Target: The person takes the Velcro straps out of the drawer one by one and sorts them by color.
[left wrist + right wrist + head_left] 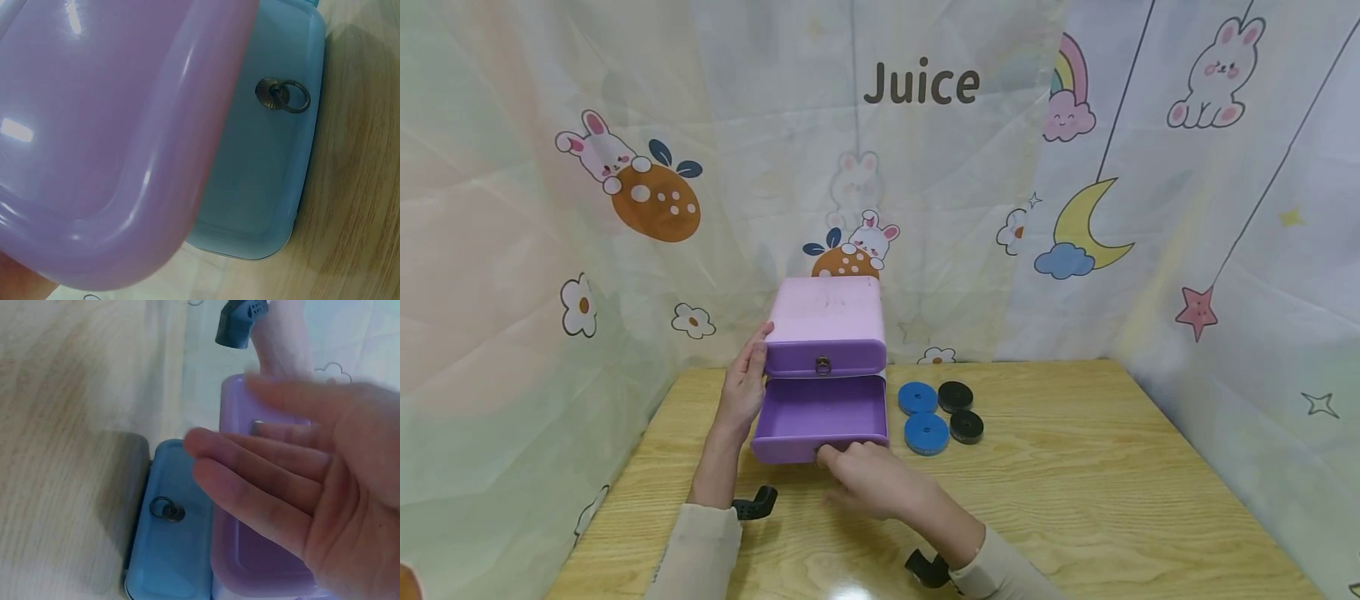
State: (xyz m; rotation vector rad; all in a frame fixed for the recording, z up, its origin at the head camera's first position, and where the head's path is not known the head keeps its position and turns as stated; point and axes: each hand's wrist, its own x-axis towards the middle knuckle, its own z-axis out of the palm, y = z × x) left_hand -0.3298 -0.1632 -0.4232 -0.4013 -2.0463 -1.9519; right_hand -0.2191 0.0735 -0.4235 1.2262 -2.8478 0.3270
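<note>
Touching purple drawer (786, 450), curtain (940, 183) reading "Juice"

Dressed in cream sleeves (700, 542), marked with small dark lettering (659, 565) on the left; fitted near both wrists with angular black devices (757, 502).

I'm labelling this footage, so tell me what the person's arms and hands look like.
The left hand and right hand wear no gloves. The left sleeve is cream with a faint dark marking; the right sleeve is cream too. An angular black wrist camera juts out at each arm.
</note>
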